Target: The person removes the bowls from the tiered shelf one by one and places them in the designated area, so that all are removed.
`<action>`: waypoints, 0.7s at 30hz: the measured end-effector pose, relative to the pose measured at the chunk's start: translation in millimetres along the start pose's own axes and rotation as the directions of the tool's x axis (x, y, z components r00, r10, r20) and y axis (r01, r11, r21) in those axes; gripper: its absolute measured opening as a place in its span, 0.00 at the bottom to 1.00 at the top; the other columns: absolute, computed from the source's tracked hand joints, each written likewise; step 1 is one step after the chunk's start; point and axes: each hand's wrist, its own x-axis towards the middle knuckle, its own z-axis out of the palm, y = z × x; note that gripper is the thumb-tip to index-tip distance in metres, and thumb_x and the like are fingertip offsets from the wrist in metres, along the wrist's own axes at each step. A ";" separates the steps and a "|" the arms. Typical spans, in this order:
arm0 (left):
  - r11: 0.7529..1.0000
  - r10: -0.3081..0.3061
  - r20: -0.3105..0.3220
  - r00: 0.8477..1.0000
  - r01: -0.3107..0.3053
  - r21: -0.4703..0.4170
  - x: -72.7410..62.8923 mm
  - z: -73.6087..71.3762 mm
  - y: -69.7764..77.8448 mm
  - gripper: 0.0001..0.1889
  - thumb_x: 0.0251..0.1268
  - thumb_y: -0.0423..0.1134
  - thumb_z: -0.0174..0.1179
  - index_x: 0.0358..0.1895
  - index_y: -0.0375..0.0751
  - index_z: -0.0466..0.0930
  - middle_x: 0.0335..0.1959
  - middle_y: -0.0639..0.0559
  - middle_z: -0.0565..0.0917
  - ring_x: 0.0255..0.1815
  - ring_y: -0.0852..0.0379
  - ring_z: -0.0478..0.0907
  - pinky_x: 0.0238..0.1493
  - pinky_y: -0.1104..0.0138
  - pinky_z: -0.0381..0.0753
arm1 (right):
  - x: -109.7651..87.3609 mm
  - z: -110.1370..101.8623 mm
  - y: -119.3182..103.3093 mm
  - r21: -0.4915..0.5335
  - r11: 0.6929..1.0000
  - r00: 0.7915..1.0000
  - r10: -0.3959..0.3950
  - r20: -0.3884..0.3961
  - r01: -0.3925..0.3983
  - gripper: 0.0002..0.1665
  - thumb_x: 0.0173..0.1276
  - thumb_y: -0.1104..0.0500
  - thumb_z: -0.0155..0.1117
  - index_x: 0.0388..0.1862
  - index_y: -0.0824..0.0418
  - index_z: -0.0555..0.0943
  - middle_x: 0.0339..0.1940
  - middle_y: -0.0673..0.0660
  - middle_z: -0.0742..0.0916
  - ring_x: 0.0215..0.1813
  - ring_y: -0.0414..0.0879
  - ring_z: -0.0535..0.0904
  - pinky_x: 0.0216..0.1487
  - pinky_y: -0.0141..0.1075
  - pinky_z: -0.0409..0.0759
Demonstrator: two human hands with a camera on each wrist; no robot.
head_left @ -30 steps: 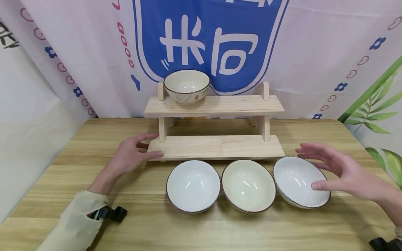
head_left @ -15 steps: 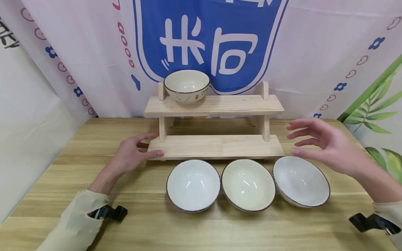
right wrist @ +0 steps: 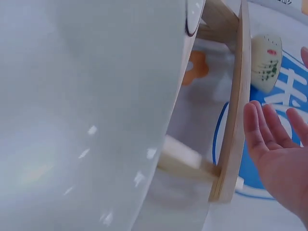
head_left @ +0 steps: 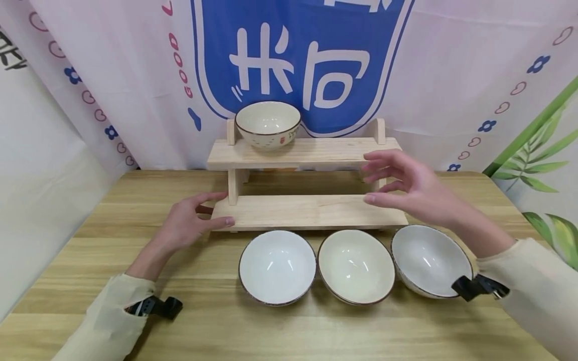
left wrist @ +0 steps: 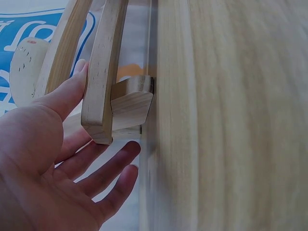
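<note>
A two-tier wooden display rack (head_left: 293, 210) stands on the table. My left hand (head_left: 187, 223) grips the left end of its lower board, thumb on top; the left wrist view shows the index finger behind the board (left wrist: 101, 77) and the other fingers loosely spread. My right hand (head_left: 404, 185) hovers by the rack's right end, fingers loosely bent and holding nothing. On the upper tier, at the left, sits a cream bowl (head_left: 268, 123) with a dark rim and a red and green pattern. Before the rack stand a white bowl (head_left: 277, 268), a cream bowl (head_left: 356, 268) and another white bowl (head_left: 429, 260).
The wood-grain table (head_left: 203, 321) reaches back to a printed cloth (head_left: 149, 85) hanging close behind the rack. The three front bowls stand side by side, near the lower board's front edge. My right forearm (head_left: 478, 230) passes above the rightmost bowl.
My right hand has left the rightmost white bowl, risen and moved leftward to the rack's right end. My left hand and the bowls stay where they were.
</note>
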 end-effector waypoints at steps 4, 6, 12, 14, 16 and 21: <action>1.000 0.003 -0.002 1.000 -0.003 0.004 0.5 0.3 -0.1 0.44 0.64 0.64 0.72 0.79 0.49 0.70 0.80 0.34 0.69 0.69 0.34 0.80 0.58 0.48 0.88 | 18.5 7.7 -6.0 -0.020 1.000 1.000 0.020 0.000 -0.020 0.41 0.68 0.64 0.76 0.77 0.60 0.70 0.64 0.58 0.83 0.62 0.47 0.84 0.58 0.31 0.87; 1.000 0.005 -0.003 1.000 -0.005 0.003 0.5 0.1 -0.1 0.44 0.64 0.64 0.72 0.79 0.49 0.70 0.80 0.34 0.69 0.68 0.34 0.80 0.58 0.49 0.88 | 27.3 10.6 -9.1 -0.036 0.999 0.999 0.035 0.008 -0.035 0.43 0.68 0.62 0.77 0.78 0.59 0.69 0.66 0.58 0.83 0.62 0.50 0.85 0.59 0.32 0.86; 1.000 0.008 -0.004 1.000 -0.008 0.001 -0.3 -0.4 0.6 0.44 0.64 0.63 0.73 0.80 0.48 0.70 0.80 0.34 0.69 0.68 0.34 0.80 0.57 0.49 0.88 | 52.1 19.8 -16.6 -0.025 0.997 0.997 0.074 0.010 -0.073 0.47 0.68 0.56 0.79 0.81 0.54 0.66 0.70 0.58 0.81 0.68 0.53 0.82 0.69 0.47 0.84; 1.000 0.009 -0.005 1.000 -0.009 0.003 -0.2 -0.3 0.4 0.44 0.64 0.64 0.73 0.80 0.48 0.70 0.80 0.34 0.69 0.68 0.34 0.80 0.57 0.50 0.88 | 59.6 23.6 -18.2 0.009 0.997 0.997 0.072 0.006 -0.072 0.48 0.68 0.56 0.79 0.81 0.54 0.65 0.71 0.59 0.80 0.70 0.54 0.81 0.72 0.51 0.82; 1.000 0.008 -0.005 1.000 -0.008 0.005 0.0 -0.1 -0.1 0.45 0.64 0.64 0.73 0.80 0.48 0.70 0.80 0.34 0.69 0.68 0.34 0.80 0.57 0.50 0.88 | 66.7 27.8 -19.5 0.039 0.997 0.998 0.065 0.000 -0.065 0.49 0.67 0.56 0.79 0.82 0.54 0.64 0.73 0.60 0.79 0.71 0.54 0.80 0.73 0.53 0.80; 1.000 0.007 -0.007 1.000 -0.007 0.010 -0.1 0.3 -0.5 0.45 0.64 0.64 0.73 0.80 0.49 0.70 0.81 0.34 0.68 0.68 0.34 0.80 0.57 0.49 0.88 | 83.6 38.8 -22.5 0.058 0.996 0.997 0.072 -0.022 -0.071 0.55 0.65 0.52 0.81 0.84 0.54 0.60 0.76 0.58 0.78 0.73 0.53 0.78 0.77 0.52 0.77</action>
